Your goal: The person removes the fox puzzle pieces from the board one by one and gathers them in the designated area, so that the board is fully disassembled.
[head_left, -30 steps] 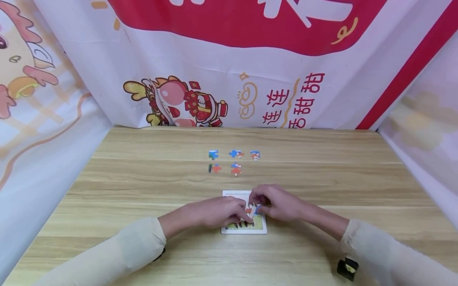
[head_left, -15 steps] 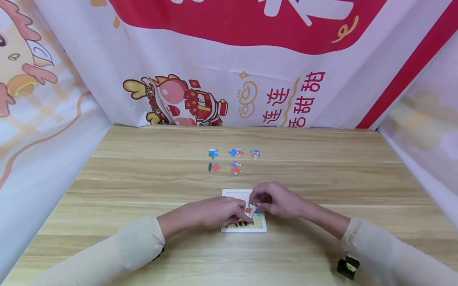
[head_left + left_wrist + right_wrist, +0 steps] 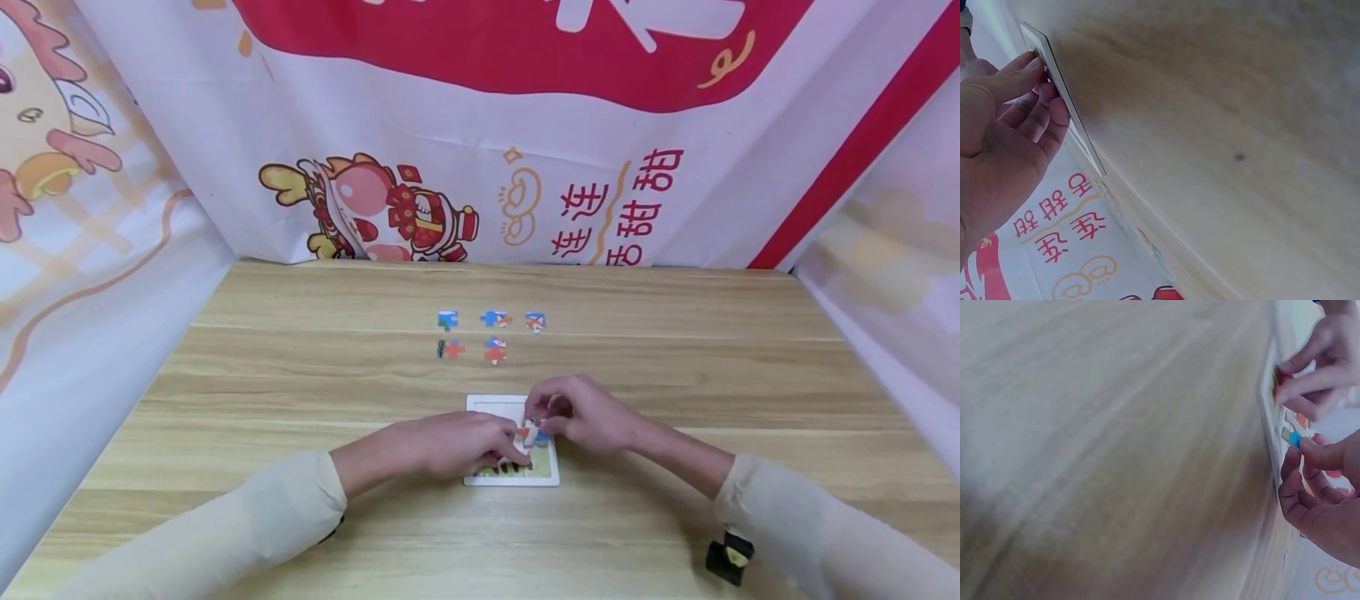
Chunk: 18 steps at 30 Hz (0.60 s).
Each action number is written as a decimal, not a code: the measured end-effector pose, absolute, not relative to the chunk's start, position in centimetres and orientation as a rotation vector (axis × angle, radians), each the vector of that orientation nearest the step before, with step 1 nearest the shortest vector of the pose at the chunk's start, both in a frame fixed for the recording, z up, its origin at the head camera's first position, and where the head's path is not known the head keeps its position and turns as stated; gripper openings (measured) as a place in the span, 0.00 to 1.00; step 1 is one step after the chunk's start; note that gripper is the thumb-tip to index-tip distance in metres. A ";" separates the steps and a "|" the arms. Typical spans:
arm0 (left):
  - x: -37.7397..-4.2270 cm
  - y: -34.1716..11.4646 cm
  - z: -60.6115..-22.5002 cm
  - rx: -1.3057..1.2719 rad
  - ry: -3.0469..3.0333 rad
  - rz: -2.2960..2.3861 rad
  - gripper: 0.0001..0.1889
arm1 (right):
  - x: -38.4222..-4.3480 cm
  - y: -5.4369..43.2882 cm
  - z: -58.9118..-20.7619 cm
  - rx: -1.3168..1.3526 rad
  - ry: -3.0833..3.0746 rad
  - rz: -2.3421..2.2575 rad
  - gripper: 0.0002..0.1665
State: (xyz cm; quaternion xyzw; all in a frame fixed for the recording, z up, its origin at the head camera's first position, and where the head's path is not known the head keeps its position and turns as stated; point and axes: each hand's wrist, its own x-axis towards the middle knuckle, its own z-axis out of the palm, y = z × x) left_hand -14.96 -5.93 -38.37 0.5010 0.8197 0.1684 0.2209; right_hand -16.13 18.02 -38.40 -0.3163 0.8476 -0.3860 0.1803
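Observation:
A white-rimmed puzzle tray (image 3: pixel 491 400) lies on the table, partly filled with joined jigsaw pieces along its near side. My right hand (image 3: pixel 581 414) is at the tray's right side and pinches a jigsaw piece with blue and white on it (image 3: pixel 1294 438) between thumb and fingers, tilted up from the tray. Over the tray's left part rests my left hand (image 3: pixel 467 444), its index finger reaching down to the pieces. In the right wrist view, its thumb and finger close on a dark red piece (image 3: pixel 1281 377) low over the tray. My left hand hides much of the picture.
Beyond the tray, several loose jigsaw pieces lie in two rows, among them a fox-face piece (image 3: pixel 535 322) and a red-and-blue piece (image 3: pixel 495 352). Printed cloth (image 3: pixel 420 125) hangs behind the wooden table (image 3: pixel 300 367) and along both sides.
My right hand has risen slightly, and the piece in its fingers is tilted up more. My left hand has stayed in the same place on the tray. The loose pieces lie as before.

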 end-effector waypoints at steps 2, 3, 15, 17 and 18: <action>-15.0 -5.9 -38.3 1.364 2.263 0.463 0.18 | -16.3 18.2 -38.4 -0.872 2.402 -1.113 0.13; -15.0 -5.9 -38.2 1.348 2.260 0.464 0.18 | -16.4 18.2 -38.4 -0.863 2.408 -1.124 0.13; -15.0 -6.1 -38.4 1.354 2.245 0.515 0.17 | -17.9 18.9 -38.8 -0.788 2.501 -1.167 0.09; -15.0 -6.2 -38.5 1.365 2.236 0.533 0.17 | -18.3 19.1 -38.8 -0.793 2.528 -1.177 0.09; -15.1 -6.2 -38.5 1.373 2.234 0.539 0.17 | -18.6 19.2 -38.9 -0.791 2.537 -1.186 0.09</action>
